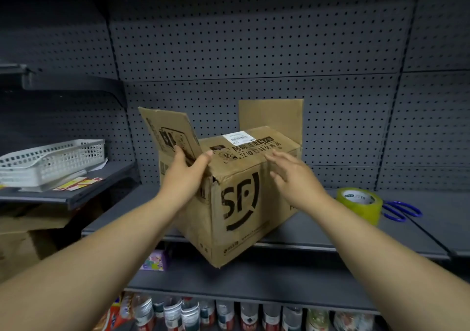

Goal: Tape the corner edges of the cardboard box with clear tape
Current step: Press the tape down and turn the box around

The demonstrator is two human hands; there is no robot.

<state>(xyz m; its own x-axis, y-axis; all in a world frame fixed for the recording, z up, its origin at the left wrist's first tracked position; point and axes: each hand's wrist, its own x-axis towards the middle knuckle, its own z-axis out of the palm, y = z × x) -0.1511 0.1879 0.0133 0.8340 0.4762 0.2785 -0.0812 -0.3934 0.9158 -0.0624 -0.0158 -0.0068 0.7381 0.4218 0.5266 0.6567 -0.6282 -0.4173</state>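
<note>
Cardboard box (pixel 236 203) set cornerwise on the shelf (pixel 330 231), near bottom corner overhanging the front edge, turned, I judge, to bring a corner edge toward me. My left hand (pixel 185 175) grips the near top corner, steadying it. My right hand (pixel 292 175) is loose-fingered and holds nothing. Two flaps stand upright. Tape roll (pixel 361 204) and scissors (pixel 401 211) lie toward the shelf's right end — reachable, with room between.

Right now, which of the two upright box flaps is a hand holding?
The printed flap on the left: the left hand grips its base. The plain flap at the back right stands untouched.
</note>
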